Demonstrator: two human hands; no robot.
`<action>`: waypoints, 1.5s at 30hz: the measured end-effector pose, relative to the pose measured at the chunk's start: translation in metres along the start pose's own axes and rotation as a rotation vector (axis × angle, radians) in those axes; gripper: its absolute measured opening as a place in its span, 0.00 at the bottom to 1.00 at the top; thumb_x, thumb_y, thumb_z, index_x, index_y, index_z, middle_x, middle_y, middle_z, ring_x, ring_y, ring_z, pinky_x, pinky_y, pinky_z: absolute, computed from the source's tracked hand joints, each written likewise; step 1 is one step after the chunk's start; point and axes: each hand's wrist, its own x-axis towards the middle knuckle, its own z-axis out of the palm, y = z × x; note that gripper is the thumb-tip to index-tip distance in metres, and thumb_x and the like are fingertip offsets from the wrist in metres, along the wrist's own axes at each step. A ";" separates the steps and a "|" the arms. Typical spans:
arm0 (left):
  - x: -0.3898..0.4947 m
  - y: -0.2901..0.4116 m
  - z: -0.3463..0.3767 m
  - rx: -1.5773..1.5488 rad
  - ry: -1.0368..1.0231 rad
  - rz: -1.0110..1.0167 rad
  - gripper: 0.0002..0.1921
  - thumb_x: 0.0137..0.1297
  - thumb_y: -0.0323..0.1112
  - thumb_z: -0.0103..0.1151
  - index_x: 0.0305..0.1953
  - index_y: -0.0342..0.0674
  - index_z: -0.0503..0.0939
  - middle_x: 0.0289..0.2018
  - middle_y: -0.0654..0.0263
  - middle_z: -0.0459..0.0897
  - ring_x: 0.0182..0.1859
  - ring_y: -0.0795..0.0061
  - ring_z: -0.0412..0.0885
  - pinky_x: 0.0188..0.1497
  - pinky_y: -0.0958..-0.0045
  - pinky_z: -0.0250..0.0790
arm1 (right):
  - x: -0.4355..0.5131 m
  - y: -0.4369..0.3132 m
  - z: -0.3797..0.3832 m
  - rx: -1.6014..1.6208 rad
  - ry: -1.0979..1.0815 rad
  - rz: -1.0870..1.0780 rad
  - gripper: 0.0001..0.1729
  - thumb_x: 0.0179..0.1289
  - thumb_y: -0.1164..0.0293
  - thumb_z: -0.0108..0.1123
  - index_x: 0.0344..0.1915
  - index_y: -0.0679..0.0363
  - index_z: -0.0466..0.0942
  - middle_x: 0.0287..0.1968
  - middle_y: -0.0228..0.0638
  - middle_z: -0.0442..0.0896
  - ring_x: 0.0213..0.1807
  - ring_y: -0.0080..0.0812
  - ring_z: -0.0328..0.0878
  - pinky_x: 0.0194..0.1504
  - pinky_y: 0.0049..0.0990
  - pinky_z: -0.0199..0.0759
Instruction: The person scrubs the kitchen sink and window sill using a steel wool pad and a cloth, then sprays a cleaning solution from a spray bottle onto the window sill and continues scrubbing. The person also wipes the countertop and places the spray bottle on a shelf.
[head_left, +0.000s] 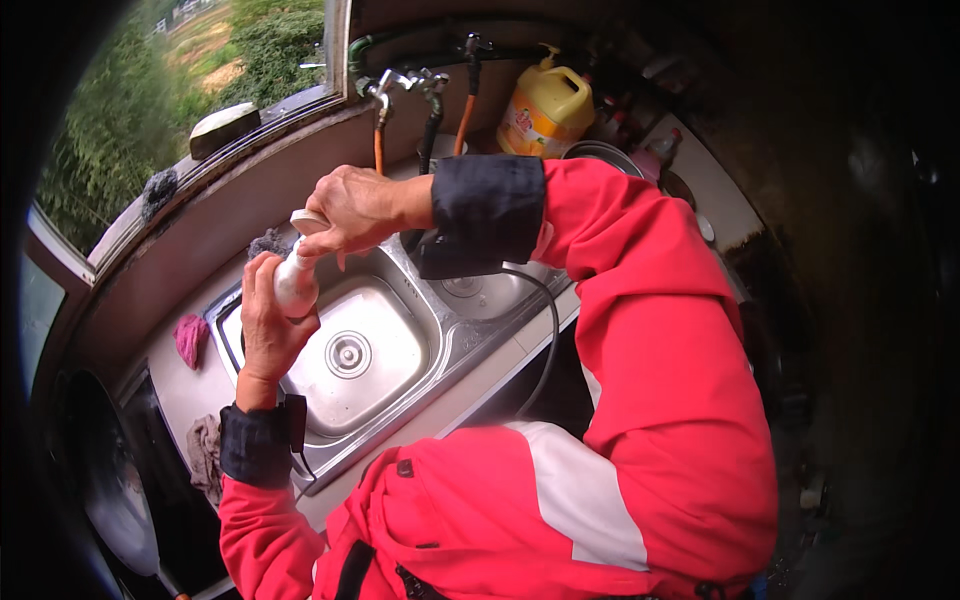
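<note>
Over the left basin of a stainless steel sink (390, 390), both my hands are on a white bottle-shaped object (295, 289). My left hand (274, 322) wraps its rounded lower part. Around its narrow upper end close the fingers of my right hand (352, 210). A pale, flat-edged piece (310, 220) shows at that end, under my right fingers; whether it is a lid I cannot tell. My hands hide part of the object. Below them the basin's drain strainer (349, 354) is in view.
Behind the sink are metal taps (390, 82) with orange and black hoses. A yellow pump jug (551, 105) stands at the back right. A pink cloth (191, 340) and a brown rag (204, 450) lie left of the sink. A wok (120, 480) is at far left.
</note>
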 end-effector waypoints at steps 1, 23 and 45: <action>-0.002 0.000 0.001 0.062 0.016 0.030 0.34 0.37 0.22 0.67 0.52 0.35 0.69 0.52 0.49 0.71 0.53 0.45 0.74 0.56 0.57 0.69 | 0.000 0.001 0.006 0.396 -0.056 0.198 0.26 0.61 0.49 0.66 0.29 0.65 0.83 0.27 0.37 0.85 0.26 0.31 0.84 0.30 0.33 0.80; -0.007 0.017 0.015 -0.134 -0.306 -0.017 0.33 0.42 0.24 0.64 0.56 0.36 0.69 0.52 0.51 0.72 0.54 0.51 0.76 0.58 0.63 0.68 | -0.024 0.016 0.036 0.490 0.083 0.187 0.17 0.50 0.62 0.64 0.34 0.65 0.83 0.36 0.50 0.86 0.37 0.46 0.85 0.40 0.40 0.78; -0.005 0.023 0.002 -0.302 -0.463 -0.205 0.30 0.42 0.30 0.64 0.52 0.35 0.70 0.45 0.57 0.74 0.47 0.61 0.76 0.53 0.67 0.68 | -0.048 0.024 0.050 -0.326 0.430 -0.455 0.12 0.54 0.55 0.64 0.35 0.46 0.82 0.32 0.31 0.86 0.41 0.37 0.84 0.49 0.39 0.70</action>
